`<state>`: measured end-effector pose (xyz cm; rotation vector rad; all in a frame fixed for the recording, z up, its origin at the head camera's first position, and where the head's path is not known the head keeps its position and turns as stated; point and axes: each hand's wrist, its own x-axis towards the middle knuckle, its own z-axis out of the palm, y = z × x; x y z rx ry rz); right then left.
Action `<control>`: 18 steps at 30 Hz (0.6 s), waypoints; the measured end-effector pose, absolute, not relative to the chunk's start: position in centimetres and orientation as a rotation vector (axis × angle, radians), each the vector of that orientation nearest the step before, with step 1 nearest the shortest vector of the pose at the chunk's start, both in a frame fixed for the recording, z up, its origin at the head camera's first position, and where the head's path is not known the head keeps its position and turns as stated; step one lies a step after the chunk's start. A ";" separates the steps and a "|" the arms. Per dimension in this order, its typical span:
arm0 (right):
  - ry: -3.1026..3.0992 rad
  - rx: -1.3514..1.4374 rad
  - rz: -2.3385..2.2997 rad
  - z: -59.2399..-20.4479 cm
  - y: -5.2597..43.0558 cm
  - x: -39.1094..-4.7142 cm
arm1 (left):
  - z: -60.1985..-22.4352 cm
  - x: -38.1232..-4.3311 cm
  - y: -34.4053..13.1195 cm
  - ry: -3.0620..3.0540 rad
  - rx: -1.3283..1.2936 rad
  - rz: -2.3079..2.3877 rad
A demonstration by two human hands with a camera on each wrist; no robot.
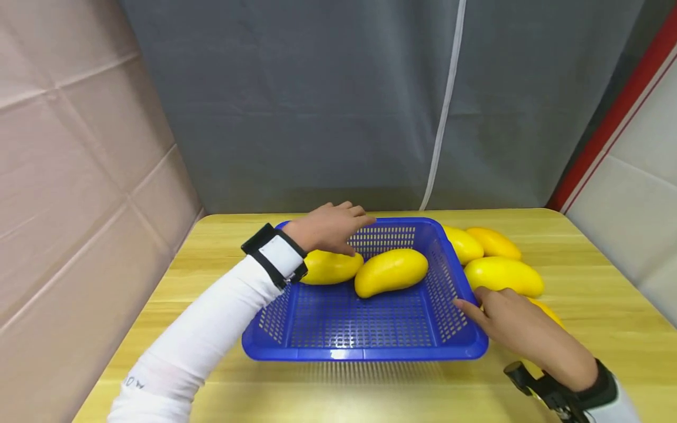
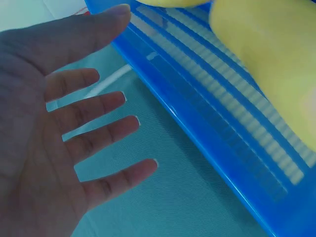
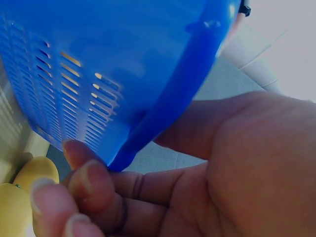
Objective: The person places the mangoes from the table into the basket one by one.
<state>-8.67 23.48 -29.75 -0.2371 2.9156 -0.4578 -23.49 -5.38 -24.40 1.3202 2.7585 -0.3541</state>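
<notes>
A blue plastic basket [image 1: 365, 354] with slotted walls stands in the middle of the head view. Two yellow mangoes [image 1: 391, 271] lie inside it, the left one partly covered by my left hand [image 1: 334, 226]. That hand hovers over the far left rim; in the left wrist view its fingers are spread outside the basket and hold nothing. My right hand [image 1: 510, 317] grips the right rim, thumb over the inner side. The right wrist view shows its curled fingers [image 3: 89, 185] against the outer wall [image 3: 123, 49].
Several more mangoes [image 1: 505, 276] lie on the wooden table [image 1: 211, 264] right of the basket, some partly behind my right hand. A grey curtain [image 1: 317, 106] hangs behind the table. Pale padded walls [image 1: 79, 147] flank it.
</notes>
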 end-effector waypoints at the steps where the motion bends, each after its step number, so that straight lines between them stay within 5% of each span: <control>1: 2.912 -0.235 -0.460 -29.7 23.5 -8.6 | -24.3 -23.4 -6.0 2.763 1.318 -0.340; 18: 2.920 -0.255 -0.441 -29.8 23.4 -8.6 | -24.8 -21.7 -17.0 2.879 1.008 0.310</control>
